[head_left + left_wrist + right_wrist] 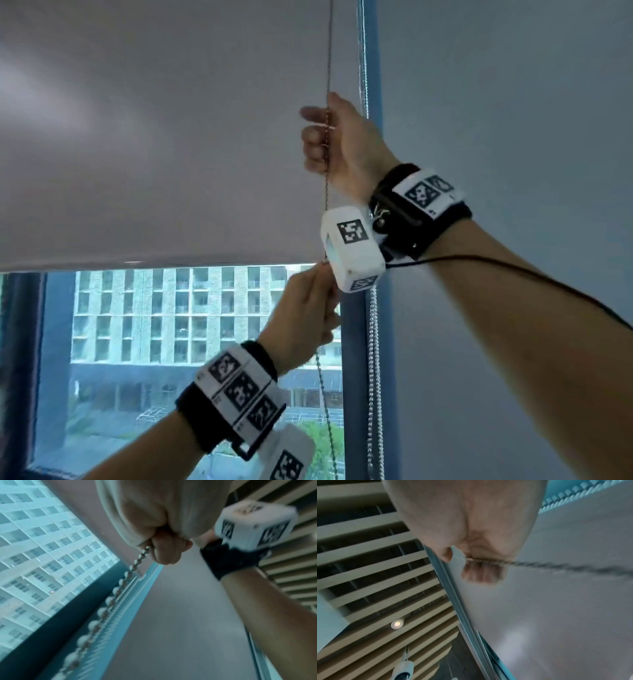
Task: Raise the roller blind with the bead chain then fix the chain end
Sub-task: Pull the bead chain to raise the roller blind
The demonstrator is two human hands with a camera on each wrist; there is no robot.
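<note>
Head view, nearest first: the left hand (303, 317) grips the bead chain (327, 68) low down, level with the bottom edge of the roller blind (154, 154), fingers curled round it. Above it the right hand (334, 144) is clamped on the same strand, fist closed, in front of the blind's fabric. The chain runs straight up from that fist and out of the top of the picture; below the left hand it hangs down across the window (188, 325). A second run of beads (374, 359) hangs just beside the blue frame (356, 342), untouched. The blind covers the upper part of the glass, with a building (171, 308) showing beneath it. This looks like the raising step, part done, hand over hand. Next, one hand likely needs to hold tension while the other lets go and takes a fresh grip. No fixing point for the chain end is in view.
</note>
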